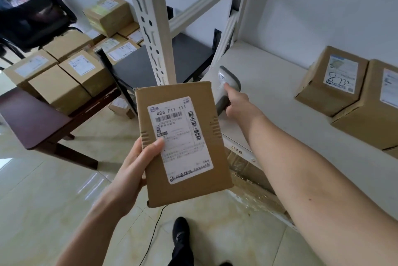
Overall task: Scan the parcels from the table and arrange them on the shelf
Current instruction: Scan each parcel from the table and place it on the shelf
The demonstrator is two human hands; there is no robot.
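My left hand (137,162) grips a flat brown cardboard parcel (193,188) by its left edge, thumb on the white shipping label, label facing up. My right hand (239,105) reaches out over the white shelf (269,97) and holds a grey handheld barcode scanner (228,80) by its handle; the scanner's head rests at the shelf's left end. Two brown parcels (331,85) with white labels stand on the shelf at the right. Several more labelled parcels (71,74) crowd the dark wooden table (32,119) at the left.
A white perforated shelf upright (150,24) rises in the middle, with a black shelf board (163,61) behind it. A black chair (32,18) stands at the far left. A wrapped carton (252,171) lies under the shelf. A thin cable (154,233) trails on the tiled floor beside my shoe (181,231).
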